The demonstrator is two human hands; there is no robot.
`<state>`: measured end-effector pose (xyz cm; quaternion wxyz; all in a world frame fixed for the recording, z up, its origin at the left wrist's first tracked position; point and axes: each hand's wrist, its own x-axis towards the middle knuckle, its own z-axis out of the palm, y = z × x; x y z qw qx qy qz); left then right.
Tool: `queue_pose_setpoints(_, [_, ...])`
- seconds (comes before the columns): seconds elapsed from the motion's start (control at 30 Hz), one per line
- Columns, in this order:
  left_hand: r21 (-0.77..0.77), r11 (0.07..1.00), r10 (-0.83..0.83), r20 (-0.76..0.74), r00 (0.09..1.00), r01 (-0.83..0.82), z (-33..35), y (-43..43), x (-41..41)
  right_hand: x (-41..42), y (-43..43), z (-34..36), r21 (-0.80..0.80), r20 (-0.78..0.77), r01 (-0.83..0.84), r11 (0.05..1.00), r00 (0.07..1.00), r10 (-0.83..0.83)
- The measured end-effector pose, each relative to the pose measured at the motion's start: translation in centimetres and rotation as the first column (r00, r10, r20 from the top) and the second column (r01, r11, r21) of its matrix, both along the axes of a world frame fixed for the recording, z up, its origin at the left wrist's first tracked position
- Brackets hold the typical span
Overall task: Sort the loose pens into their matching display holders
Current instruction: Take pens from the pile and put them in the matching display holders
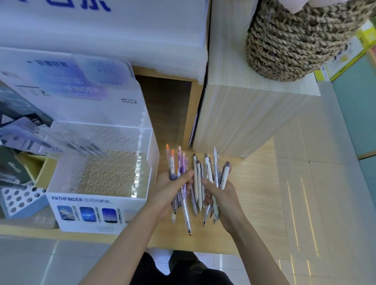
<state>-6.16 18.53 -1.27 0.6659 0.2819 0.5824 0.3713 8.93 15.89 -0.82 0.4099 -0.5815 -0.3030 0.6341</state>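
**Two handfuls of pens over the shelf**

The pens (197,183) stand fanned, tips down, above the wooden shelf (251,187). The left hand (170,188) is wrapped around the purple and orange ones, the right hand (220,195) around the cream ones. Just left, a clear holder (101,160) sits in a box (84,211) reading "PATHFINDER".

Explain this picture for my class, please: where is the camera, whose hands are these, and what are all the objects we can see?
The camera sits on a person's head, looking down, so the arms reach in from below. There is no machine here. The left hand grips a bunch of purple and orange pens; the right hand grips white and clear pens. Both are held above a pale wooden counter. To the left stands a white Pathfinder display holder with rows of round holes, mostly unfilled. A smaller blue holder lies further left. A woven basket stands on a wooden block behind.
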Motion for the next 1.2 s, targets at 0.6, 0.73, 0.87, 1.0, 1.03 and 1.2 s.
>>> queue_pose_setpoints(0.6, [0.115,0.980,0.139,0.180,0.974,-0.161,8.5,-4.7,-8.8,-10.7,-1.6,8.1,0.186,-0.219,-0.117,0.976,0.963,0.157])
queue_pose_setpoints(0.73, [0.147,0.971,0.154,0.211,0.965,-0.187,9.5,-6.8,-13.2,-15.2,-2.8,8.7,0.183,-0.189,-0.159,0.970,0.963,0.194])
queue_pose_setpoints(0.87, [0.157,0.950,0.233,0.224,0.946,-0.271,10.2,-9.0,-18.3,-20.7,-4.2,9.4,0.147,-0.172,-0.172,0.974,0.965,0.197])
queue_pose_setpoints(1.0, [0.189,0.934,0.275,0.170,0.946,-0.305,10.6,-11.1,-24.5,-27.0,-5.8,10.0,0.156,-0.212,-0.228,0.961,0.943,0.258])
queue_pose_setpoints(1.03, [0.202,0.933,0.268,0.163,0.950,-0.298,10.6,-11.6,-26.0,-28.5,-6.1,10.2,0.165,-0.224,-0.252,0.954,0.932,0.285])
queue_pose_setpoints(1.2, [0.272,0.940,0.188,0.095,0.978,-0.207,11.1,-13.8,-33.7,-36.4,-6.5,10.7,0.169,-0.212,-0.314,0.934,0.914,0.346])
